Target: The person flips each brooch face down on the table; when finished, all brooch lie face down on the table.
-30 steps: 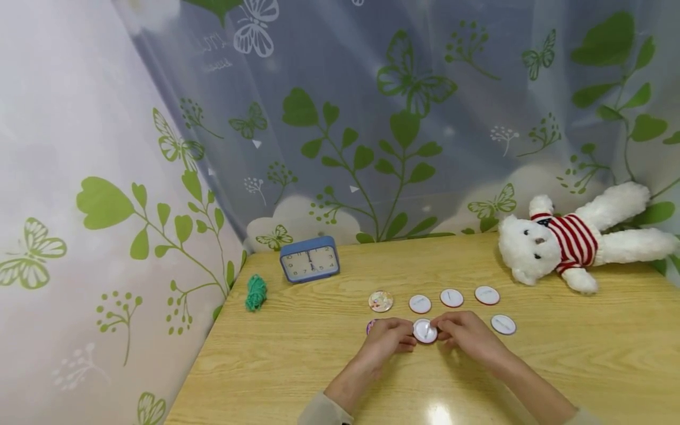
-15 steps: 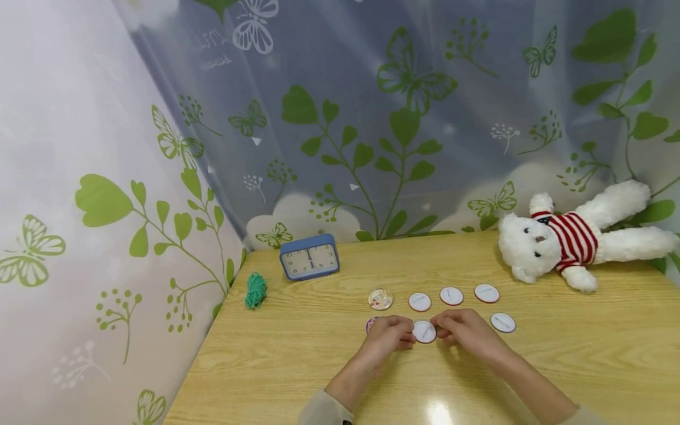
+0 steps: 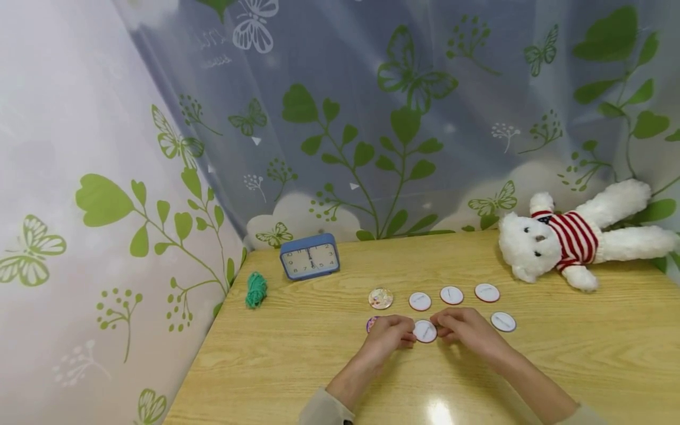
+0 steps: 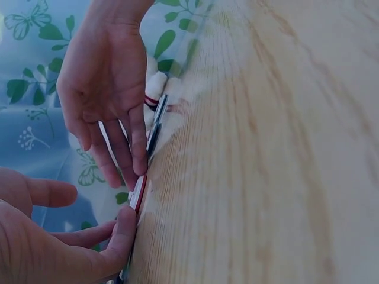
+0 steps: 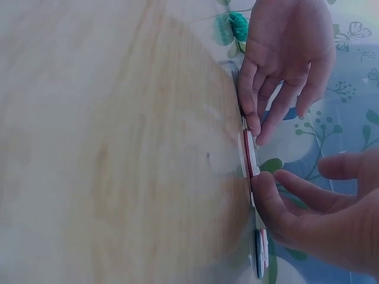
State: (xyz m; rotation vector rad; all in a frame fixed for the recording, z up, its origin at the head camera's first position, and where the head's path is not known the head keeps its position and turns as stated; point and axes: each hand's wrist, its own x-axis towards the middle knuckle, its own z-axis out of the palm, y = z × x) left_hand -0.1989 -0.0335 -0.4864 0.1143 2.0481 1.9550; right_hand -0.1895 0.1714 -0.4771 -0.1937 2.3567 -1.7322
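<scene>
A round pin badge (image 3: 425, 331) lies on the wooden table, its white back with the pin facing up and a red rim showing. My left hand (image 3: 389, 339) touches its left edge with the fingertips, and my right hand (image 3: 467, 332) is at its right edge. Seen from the left wrist, the badge (image 4: 138, 192) lies flat between the fingers of both hands, which are extended and only loosely bent. The right wrist view shows the same badge (image 5: 250, 152) edge-on. A purple badge (image 3: 371, 323) is partly hidden behind my left hand.
Behind the hands lie a picture-side-up badge (image 3: 381, 298) and white-backed badges (image 3: 419, 301), (image 3: 451, 295), (image 3: 487, 293). Another badge (image 3: 503, 321) is at the right. A blue clock (image 3: 310, 257), green yarn (image 3: 256, 290) and white teddy bear (image 3: 579, 241) stand or lie farther back.
Both hands stay almost in place around the badge. The bright glare on its white back a second ago has faded, and it now looks flat.
</scene>
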